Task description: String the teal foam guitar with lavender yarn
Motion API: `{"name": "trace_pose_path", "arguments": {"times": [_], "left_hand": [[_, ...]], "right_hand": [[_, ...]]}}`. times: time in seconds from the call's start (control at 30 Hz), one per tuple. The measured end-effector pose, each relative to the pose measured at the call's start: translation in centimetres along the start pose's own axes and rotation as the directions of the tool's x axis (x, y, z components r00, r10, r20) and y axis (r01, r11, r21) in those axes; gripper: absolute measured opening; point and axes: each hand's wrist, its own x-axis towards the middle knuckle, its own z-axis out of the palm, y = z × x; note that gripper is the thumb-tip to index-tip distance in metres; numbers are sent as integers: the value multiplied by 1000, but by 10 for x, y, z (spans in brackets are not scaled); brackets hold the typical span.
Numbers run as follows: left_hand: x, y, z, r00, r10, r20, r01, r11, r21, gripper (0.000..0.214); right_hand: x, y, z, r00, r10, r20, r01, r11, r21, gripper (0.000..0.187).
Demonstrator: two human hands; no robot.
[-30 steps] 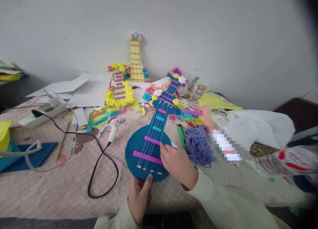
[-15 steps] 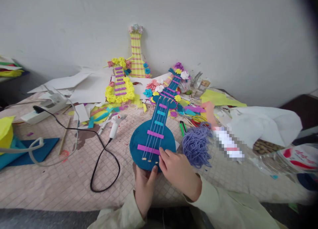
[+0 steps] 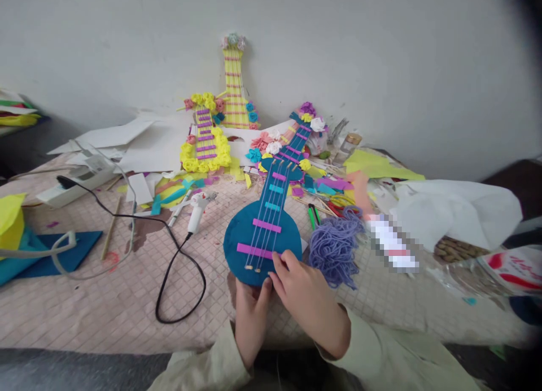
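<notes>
Flat teal felt guitar (image 3: 254,233) lies mid-frame on the quilted tabletop (image 3: 84,312): round body, two purple strips, thin pale strings. Left hand (image 3: 250,315) pinches its bottom edge, thumb on top. Right hand (image 3: 305,298) is curled with fingertips on the felt, can't tell if it's gripping. One fluffy lilac yarn (image 3: 334,247) wad sits just right.
</notes>
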Motion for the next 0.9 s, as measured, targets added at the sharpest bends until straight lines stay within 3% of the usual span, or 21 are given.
{"name": "trace_pose_path", "arguments": {"times": [0.23,0.37,0.6,0.8,0.9], "left_hand": [[-2,2,6,1000,-23,12,23,999,-36,55],[-7,1,5,999,-47,15,48,997,-55,65],[-11,-7,2,994,-106,-7,104,990,-94,65],[-11,-6,2,999,-40,-29,41,998,40,61],[-11,-4,3,1000,-24,-17,24,998,56,63]], "right_hand": [[1,-2,1,1000,-11,6,11,1000,7,25],[1,0,3,1000,-15,-24,17,995,95,26],[-1,4,2,1000,5,-29,1,982,189,17],[-6,1,8,997,-9,-71,23,978,206,34],[-7,0,13,995,42,-92,-20,975,223,39]]}}
